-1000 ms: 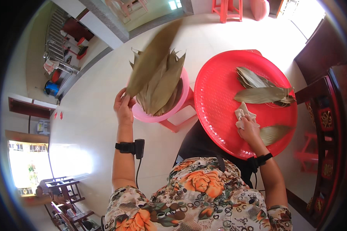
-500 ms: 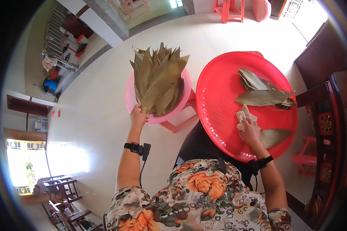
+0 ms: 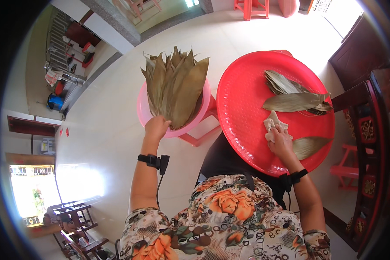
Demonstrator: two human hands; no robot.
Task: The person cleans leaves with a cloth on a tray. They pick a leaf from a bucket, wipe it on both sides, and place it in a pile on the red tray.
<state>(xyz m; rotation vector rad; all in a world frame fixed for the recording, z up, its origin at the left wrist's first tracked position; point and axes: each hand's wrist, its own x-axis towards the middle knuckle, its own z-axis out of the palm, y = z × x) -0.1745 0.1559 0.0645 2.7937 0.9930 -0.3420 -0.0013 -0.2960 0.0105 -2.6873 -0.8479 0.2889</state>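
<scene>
A thick bundle of dried olive-brown bamboo leaves [image 3: 177, 89] stands fanned out in a pink basin [image 3: 141, 106], tips pointing away from me. My left hand [image 3: 157, 126] is at the basin's near rim, its fingers closed on the stem end of the broad front leaf. To the right, my right hand [image 3: 281, 143] grips a crumpled cream cloth [image 3: 271, 122] against a large round red tray [image 3: 242, 108]. Beside that hand, one single leaf [image 3: 310, 146] lies on the tray. Farther up the tray rests a small pile of leaves [image 3: 292, 102].
The basin sits on a red plastic stool [image 3: 199, 138]. Dark carved wooden furniture [image 3: 364, 130] stands close to the tray's right side, with another red stool [image 3: 349, 167] there. A further red stool [image 3: 252, 8] stands at the far side. Wooden chairs [image 3: 80, 225] are at the lower left.
The front leaf at my left hand has swung from leaning right to more upright against the bundle. My right hand stays on the cloth. The whole view has shifted slightly.
</scene>
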